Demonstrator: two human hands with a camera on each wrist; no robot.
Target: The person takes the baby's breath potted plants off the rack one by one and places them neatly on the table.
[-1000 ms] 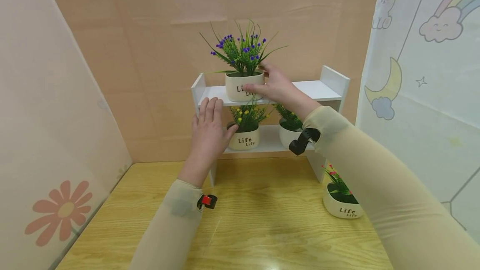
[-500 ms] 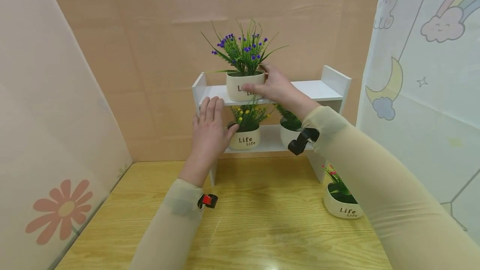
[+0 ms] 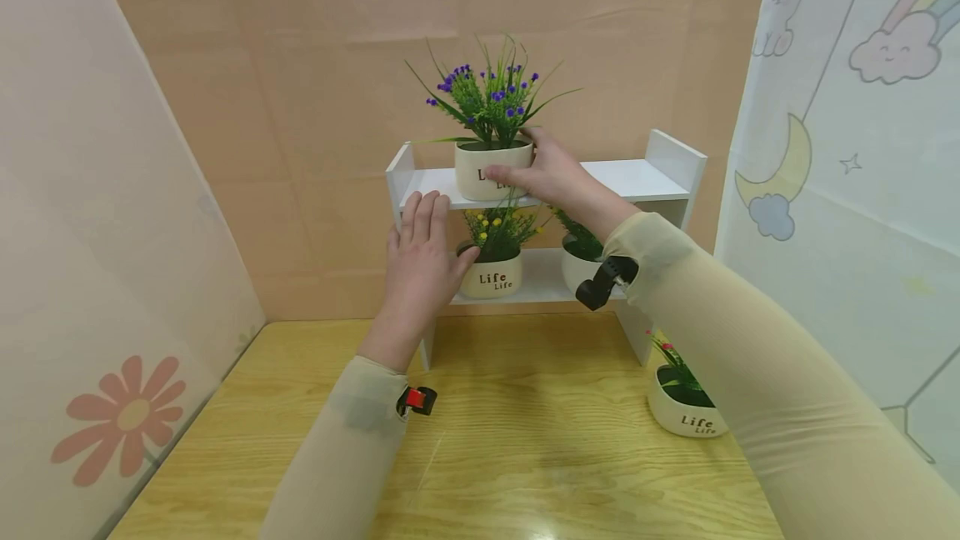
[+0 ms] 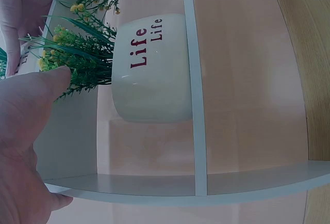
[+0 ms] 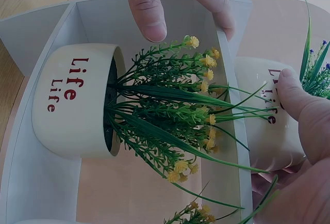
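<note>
A cream pot of purple artificial flowers [image 3: 491, 107] stands at the left of the top board of a white two-tier shelf [image 3: 637, 179]. My right hand [image 3: 558, 173] grips this pot from its right side, thumb on the front lettering, fingers behind. In the right wrist view the same pot [image 5: 258, 136] is upright on the board's edge. My left hand [image 3: 423, 261] lies with straight fingers on the shelf's front left corner, thumb spread. That thumb is close to the yellow-flowered pot plant [image 3: 491, 277] on the lower tier; in the left wrist view the pot [image 4: 149, 69] stands untouched by it.
Another potted plant [image 3: 577, 265] is on the lower tier at right, partly behind my right wrist. A red-flowered pot plant [image 3: 686, 411] stands on the wooden table [image 3: 517, 440] at the shelf's right, partly covered by my sleeve. Cloth hangings enclose the table.
The view has shifted slightly. Both hands and the purple-flowered pot keep practically the same places on the shelf.
</note>
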